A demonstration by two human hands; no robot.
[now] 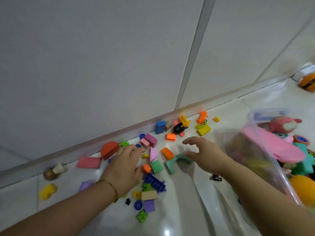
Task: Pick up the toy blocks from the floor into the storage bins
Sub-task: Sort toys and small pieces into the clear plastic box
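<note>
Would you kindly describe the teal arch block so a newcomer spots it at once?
Find the clear bin at right; the right hand reaches out left of it. Beside that hand lies the arch block: teal, and the only piece with a curved cut-out.

2 hands are seen: the left hand (126, 166) and the right hand (202, 155). 1 clear storage bin (269, 111) is counted. On the floor (170, 218), 3 orange blocks (170, 136) (167, 153) (147, 168), 2 yellow blocks (204, 130) (216, 119), 2 beige blocks (148, 195) (168, 125) and 2 blue wheels (138, 205) (142, 135) are counted, with 1 blue block (159, 127), 1 red half-round block (110, 149), 1 teal arch (172, 165) and 1 blue studded plate (155, 181). Smaller pieces are too blurred to be counted.
</note>
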